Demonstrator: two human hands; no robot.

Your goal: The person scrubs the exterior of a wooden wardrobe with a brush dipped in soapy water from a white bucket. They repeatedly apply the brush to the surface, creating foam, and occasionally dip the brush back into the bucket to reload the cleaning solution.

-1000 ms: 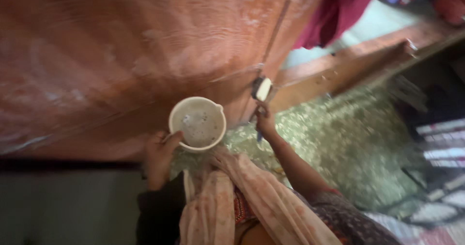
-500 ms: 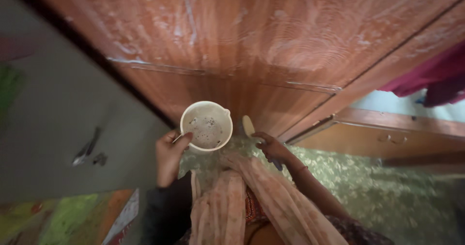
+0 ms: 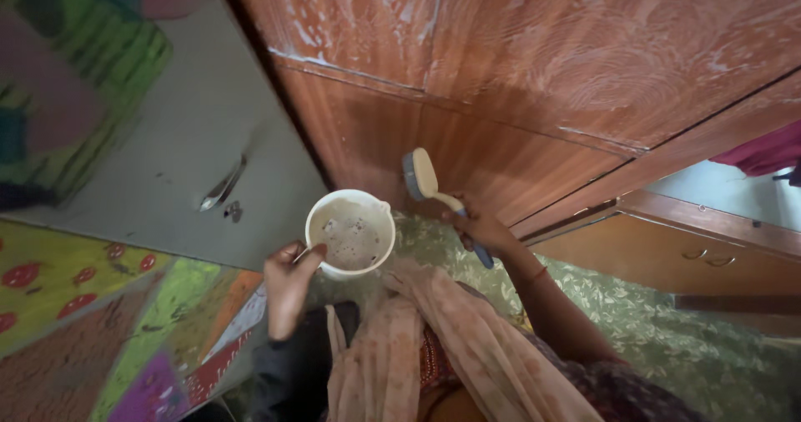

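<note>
My left hand (image 3: 288,282) grips the rim and wire handle of a white bucket (image 3: 350,234) that holds frothy, murky liquid. My right hand (image 3: 478,228) holds a brush (image 3: 427,181) with a cream head and a blue-tipped handle, its head raised against the lower part of a reddish wooden door (image 3: 517,63). The door's surface shows pale swirled streaks. A pale pink scarf (image 3: 434,347) hangs down my front between the two arms.
A grey wall (image 3: 192,163) with a metal fitting (image 3: 222,190) stands to the left of the door. A brightly patterned cloth (image 3: 92,322) lies at the lower left. Green floral flooring (image 3: 667,338) spreads to the right, beside a wooden drawer unit (image 3: 692,259).
The view has swung left and down. My right hand has lifted the brush head higher against the door. The bucket stays in my left hand.
</note>
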